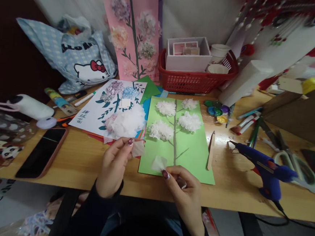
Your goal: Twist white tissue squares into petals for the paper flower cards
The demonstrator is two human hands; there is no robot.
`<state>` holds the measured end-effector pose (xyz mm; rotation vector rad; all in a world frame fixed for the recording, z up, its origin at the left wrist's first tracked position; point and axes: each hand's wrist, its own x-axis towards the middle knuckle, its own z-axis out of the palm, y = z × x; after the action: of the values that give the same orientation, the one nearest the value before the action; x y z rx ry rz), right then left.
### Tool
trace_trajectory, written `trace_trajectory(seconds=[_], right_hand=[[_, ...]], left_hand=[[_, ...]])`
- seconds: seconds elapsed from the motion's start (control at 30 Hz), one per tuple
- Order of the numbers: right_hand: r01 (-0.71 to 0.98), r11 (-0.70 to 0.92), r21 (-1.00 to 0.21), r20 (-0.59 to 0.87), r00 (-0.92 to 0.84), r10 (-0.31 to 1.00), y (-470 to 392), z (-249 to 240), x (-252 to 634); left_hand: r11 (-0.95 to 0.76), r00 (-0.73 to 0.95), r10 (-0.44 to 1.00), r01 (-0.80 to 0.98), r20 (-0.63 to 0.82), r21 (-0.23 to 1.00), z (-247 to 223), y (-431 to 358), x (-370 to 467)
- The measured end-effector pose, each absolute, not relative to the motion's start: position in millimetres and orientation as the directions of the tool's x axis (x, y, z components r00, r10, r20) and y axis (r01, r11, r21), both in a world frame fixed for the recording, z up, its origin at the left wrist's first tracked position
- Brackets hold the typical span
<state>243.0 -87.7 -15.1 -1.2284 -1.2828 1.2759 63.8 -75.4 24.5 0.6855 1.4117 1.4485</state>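
Note:
Between thumb and fingers, my left hand (pixel 115 164) pinches a small piece of thin whitish paper (pixel 138 148), just left of the green sheet. My right hand (pixel 183 192) is closed on another thin white piece (pixel 158 164) over the lower part of the green sheet (pixel 194 164). That sheet bears a painted grey stem (pixel 175 134) and several white ruffled paper flowers, one of them at the upper right (pixel 189 121). A pile of thin white paper pieces (pixel 127 121) rests on a white sheet (pixel 89 107) with painted leaves and coloured flowers.
A wooden stick (pixel 211 151) and a blue glue gun (pixel 262 166) lie to the right, with scissors (pixel 303 166) beyond. Behind stands a red basket (pixel 187 81). A phone (pixel 42 152) lies at the left, below a checked bag (pixel 80 57). Pink flower artwork (pixel 123 66) leans at the back.

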Motion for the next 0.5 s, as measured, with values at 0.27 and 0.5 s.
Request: trace_trajectory(seconds=[0.27, 0.5], right_hand=[[0.028, -0.067, -0.997, -0.07, -0.15, 0.986, -86, -19, 244], [-0.394, -0.269, -0.879, -0.235, -0.134, 0.963, -82, -22, 242]], left_hand=[[0.36, 0.052, 0.933, -0.16, -0.357, 0.919, 26, -79, 73], [0.023, -0.296, 0.947, 0.441, 0.121, 0.897, 45, -36, 20]])
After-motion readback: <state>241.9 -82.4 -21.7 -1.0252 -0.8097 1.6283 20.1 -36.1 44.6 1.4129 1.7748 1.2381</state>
